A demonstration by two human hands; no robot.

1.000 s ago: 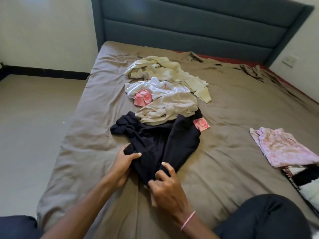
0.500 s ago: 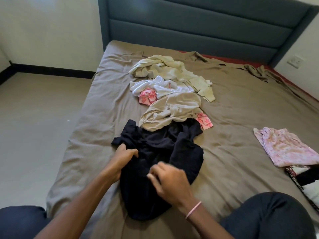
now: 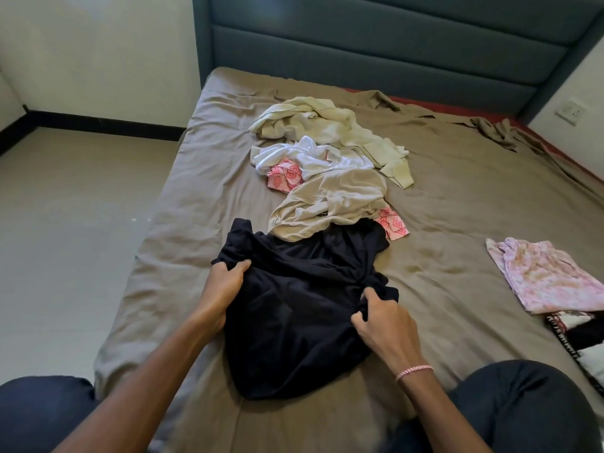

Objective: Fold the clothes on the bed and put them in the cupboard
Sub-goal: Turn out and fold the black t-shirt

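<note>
On the near middle of the brown bed sheet (image 3: 457, 207), a crumpled black garment (image 3: 294, 322), far edge tucked under a beige garment (image 3: 333, 204). At its left edge, the left hand (image 3: 222, 289), fingers and thumb curled round a bunched fold of the dark cloth. At its right edge, the right hand (image 3: 385, 325), thumb and curled fingers pinching another gather; on that wrist, a pink-and-white bracelet (image 3: 413, 371).

Beyond, towards the grey-blue headboard (image 3: 392, 44), a heap of unfolded clothes: the beige piece, a white garment (image 3: 310, 158), a pink patterned cloth (image 3: 284, 178) showing from under them on both sides, and farthest off a cream garment (image 3: 320, 125). Well apart on the right of the bed, a flat folded pink floral garment (image 3: 549, 279), touching a black-and-white item (image 3: 581, 335) at the frame's edge. In the bottom corners, knees in dark trousers (image 3: 523, 407). On the right wall, a socket (image 3: 570, 112).
</note>
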